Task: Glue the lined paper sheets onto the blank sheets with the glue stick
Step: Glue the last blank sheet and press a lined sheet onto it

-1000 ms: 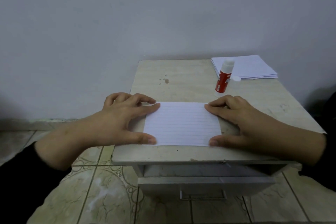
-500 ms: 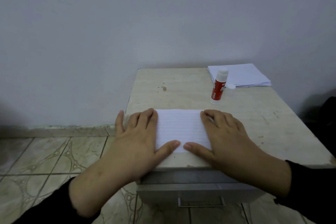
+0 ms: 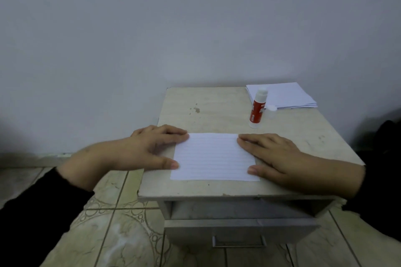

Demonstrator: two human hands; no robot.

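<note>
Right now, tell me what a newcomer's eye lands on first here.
First, the lined paper sheet lying flat near the front edge of the small table, with the left hand pressing its left side and the right hand its right side. Next, the red glue stick standing uncapped behind it, its cap beside it, in front of a paper stack at the back right corner.

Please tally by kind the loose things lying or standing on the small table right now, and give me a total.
Lined paper sheet, under both hands: 1
Glue stick, standing uncapped: 1
Clear cap, beside the stick: 1
Stack of paper sheets, far right corner: 1 (sheets in it cannot be counted)
Total: 4
</note>
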